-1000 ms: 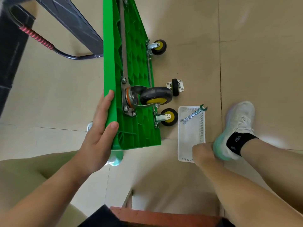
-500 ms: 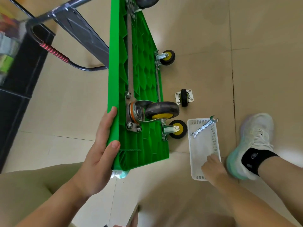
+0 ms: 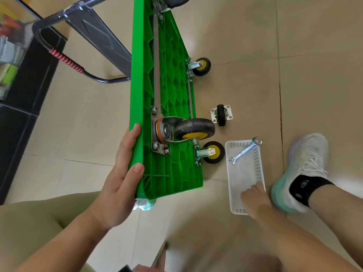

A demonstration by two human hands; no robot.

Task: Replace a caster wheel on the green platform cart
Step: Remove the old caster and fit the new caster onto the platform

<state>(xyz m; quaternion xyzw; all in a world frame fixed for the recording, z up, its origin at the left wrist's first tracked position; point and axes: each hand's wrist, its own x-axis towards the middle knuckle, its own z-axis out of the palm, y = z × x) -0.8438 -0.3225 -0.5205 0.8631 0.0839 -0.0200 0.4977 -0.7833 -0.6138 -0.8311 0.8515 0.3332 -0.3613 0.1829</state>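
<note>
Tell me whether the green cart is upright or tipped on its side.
Tipped on its side: the green platform cart shows its ribbed underside, casters pointing sideways, with the left hand gripping its raised edge.

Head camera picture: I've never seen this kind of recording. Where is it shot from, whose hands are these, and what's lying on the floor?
There is no machine here. A person wears a wide-angle camera on the head, so you look down at their own arms. The green platform cart stands on its side on the tiled floor, with its underside and wheels showing. The left hand grips the cart's upper edge. The right hand reaches into the near end of a white basket on the floor; whether it holds anything cannot be seen. A wrench lies tilted across the basket's far end, its head over the rim. Beside the cart a loose caster wheel lies untouched. The person's shoe stands right of the basket.
</note>
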